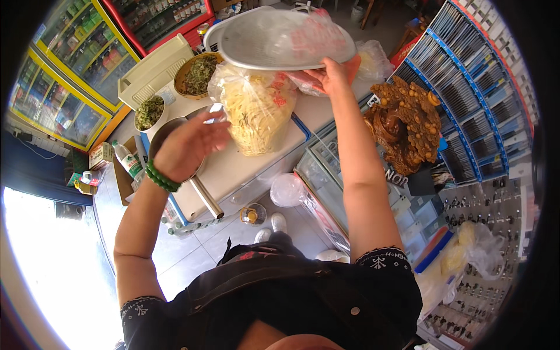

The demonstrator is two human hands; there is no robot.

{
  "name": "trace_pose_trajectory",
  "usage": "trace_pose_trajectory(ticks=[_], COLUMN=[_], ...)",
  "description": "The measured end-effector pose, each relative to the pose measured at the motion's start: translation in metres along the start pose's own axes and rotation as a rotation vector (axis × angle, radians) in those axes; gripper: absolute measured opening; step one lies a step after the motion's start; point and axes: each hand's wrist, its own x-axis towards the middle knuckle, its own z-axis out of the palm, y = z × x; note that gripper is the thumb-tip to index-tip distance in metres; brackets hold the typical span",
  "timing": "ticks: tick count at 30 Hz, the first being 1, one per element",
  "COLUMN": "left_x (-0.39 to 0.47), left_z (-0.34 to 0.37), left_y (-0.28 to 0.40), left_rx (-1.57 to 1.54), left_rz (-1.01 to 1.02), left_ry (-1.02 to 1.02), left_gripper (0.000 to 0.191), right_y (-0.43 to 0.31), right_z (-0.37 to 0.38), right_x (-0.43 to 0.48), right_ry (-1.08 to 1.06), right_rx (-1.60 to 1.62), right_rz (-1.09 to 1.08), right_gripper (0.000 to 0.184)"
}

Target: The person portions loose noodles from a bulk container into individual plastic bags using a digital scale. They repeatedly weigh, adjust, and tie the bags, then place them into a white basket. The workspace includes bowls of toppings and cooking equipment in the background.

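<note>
My right hand [333, 78] grips the near rim of a large oval metal basin [258, 41], which is raised and tilted at the far side of the counter. Inside the basin, a thin plastic bag with red print [319, 35] is blurred. My left hand [194, 140], wearing a green bead bracelet [161, 177], is blurred with its fingers apart and holds nothing. Beneath it sits a pan whose steel handle [206, 197] points towards me; the hand hides much of the pan. Between my hands stands a clear plastic bag of yellow noodles [258, 116].
Bowls of chopped greens, one white [150, 114] and one yellow-brown [197, 74], stand at the left. Behind them leans a cream plastic lid [153, 72]. A carved wooden ornament [404, 127] and glass display case [326, 168] are at the right. A large bottle [253, 214] stands near my feet.
</note>
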Motion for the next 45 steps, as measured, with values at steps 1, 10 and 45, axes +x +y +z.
trace_pose_trajectory(ticks=[1, 10, 45], left_x=[0.010, -0.010, -0.086], left_z=[-0.007, -0.070, -0.018], left_y=[0.004, 0.017, 0.001], left_rx=[-0.055, -0.203, -0.371], left_rz=[0.043, 0.339, 0.593], left_ry=[0.053, 0.534, 0.658], left_gripper=[0.049, 0.048, 0.059], right_y=[-0.002, -0.007, 0.037], right_z=[0.010, 0.053, 0.122], right_x=[-0.008, -0.093, -0.179], right_ry=[-0.074, -0.724, -0.572], right_rx=[0.002, 0.005, 0.109], right_rz=[-0.021, -0.095, 0.090], right_gripper=[0.035, 0.052, 0.035])
